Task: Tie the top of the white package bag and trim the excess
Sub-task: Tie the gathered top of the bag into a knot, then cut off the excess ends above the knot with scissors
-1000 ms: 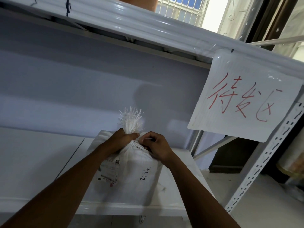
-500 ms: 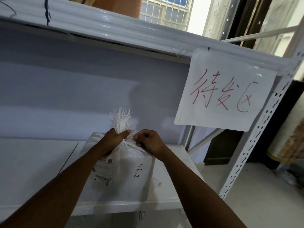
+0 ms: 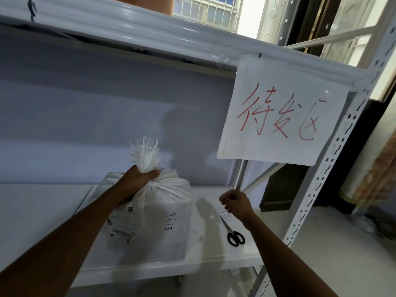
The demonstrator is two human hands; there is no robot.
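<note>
We look down at a white metal shelf [image 3: 216, 251], where our left hand [image 3: 137, 181] grips the gathered neck of the white package bag [image 3: 158, 236], fingers and thumb wrapped tight around it. The bag stands upright on the shelf board, a printed shipping label [image 3: 123, 224] on its left face and a handwritten number [image 3: 170, 220] on its front. Its frayed top [image 3: 146, 153] fans out above our fist. To the right and apart from the bag, our right hand [image 3: 234, 203] hovers with its fingers curled into a fist, just above a pair of black-handled scissors [image 3: 233, 232] lying flat on the shelf. Higher right, a paper sign [image 3: 278, 121] with red handwriting hangs from the upper shelf beside the perforated upright post [image 3: 321, 189].
</note>
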